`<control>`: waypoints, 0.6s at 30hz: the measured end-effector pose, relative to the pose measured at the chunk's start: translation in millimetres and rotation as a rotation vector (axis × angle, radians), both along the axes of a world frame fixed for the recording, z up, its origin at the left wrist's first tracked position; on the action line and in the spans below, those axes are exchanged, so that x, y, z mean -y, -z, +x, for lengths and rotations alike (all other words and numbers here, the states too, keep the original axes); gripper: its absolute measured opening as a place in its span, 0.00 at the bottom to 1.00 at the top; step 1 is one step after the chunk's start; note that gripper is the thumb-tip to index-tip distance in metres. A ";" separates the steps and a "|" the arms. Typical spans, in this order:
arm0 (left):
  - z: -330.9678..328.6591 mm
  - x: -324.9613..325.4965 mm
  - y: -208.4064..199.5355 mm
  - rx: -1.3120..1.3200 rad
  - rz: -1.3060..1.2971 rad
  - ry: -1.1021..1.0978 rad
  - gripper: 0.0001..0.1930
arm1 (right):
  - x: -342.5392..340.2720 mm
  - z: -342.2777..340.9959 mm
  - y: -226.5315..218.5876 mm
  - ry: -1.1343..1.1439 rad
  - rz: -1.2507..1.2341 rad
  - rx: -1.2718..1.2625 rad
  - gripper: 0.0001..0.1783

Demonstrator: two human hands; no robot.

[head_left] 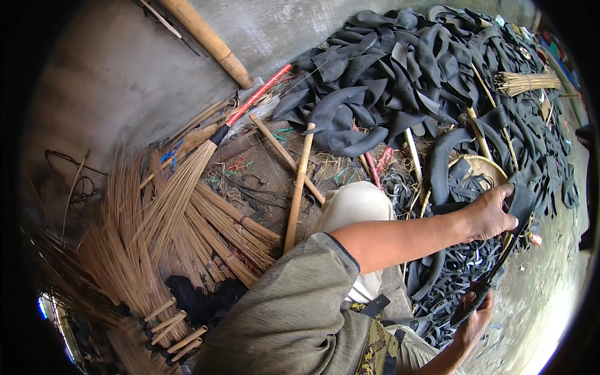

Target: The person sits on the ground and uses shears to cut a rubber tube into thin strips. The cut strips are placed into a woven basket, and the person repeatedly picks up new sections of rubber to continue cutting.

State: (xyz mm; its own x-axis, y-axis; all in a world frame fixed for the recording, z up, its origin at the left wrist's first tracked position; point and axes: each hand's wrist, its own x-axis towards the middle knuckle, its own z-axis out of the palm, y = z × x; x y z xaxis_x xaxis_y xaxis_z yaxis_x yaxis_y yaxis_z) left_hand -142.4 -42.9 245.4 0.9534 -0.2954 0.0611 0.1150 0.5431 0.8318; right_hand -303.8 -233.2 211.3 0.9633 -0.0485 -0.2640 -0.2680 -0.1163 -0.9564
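My left hand [490, 214] is closed on a piece of black rubber [522, 201], curved like a cut inner tube, with the thumb pressed on its near side. Lower down, my right hand [473, 317] grips the dark handle of what looks like a knife [498, 265]. Its long narrow blade slants up toward the rubber. The blade's tip meets or passes close to the rubber's lower edge; I cannot tell which. Under my hands lies a heap of thin black rubber strips [456, 270].
Large rubber pieces [400, 75] are piled along the wall, with a stick bundle [528, 82] on top. A woven basket [484, 167] sits behind my left hand. Stick brooms [169, 194], one with a red handle, lie at left. Bamboo poles [300, 187] stand near my knee.
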 end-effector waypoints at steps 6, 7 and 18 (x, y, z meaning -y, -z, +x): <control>1.6 -0.2 4.1 0.009 0.008 -0.036 0.27 | -4.5 0.9 -4.2 0.006 -0.068 0.005 0.32; 2.1 -0.4 4.8 0.018 0.040 -0.038 0.27 | -4.3 0.9 -4.4 -0.005 -0.085 0.018 0.34; 6.2 10.4 9.7 -0.033 0.021 0.046 0.24 | 3.5 1.9 -8.4 -0.086 -0.048 0.081 0.41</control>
State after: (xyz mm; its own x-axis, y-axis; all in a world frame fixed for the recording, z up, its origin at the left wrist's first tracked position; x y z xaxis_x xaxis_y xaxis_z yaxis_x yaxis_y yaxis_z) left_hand -136.1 -53.3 235.7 0.9403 -0.3396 0.0227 0.1672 0.5190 0.8383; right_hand -301.9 -236.6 219.6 0.9826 0.0248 -0.1843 -0.1768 -0.1820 -0.9673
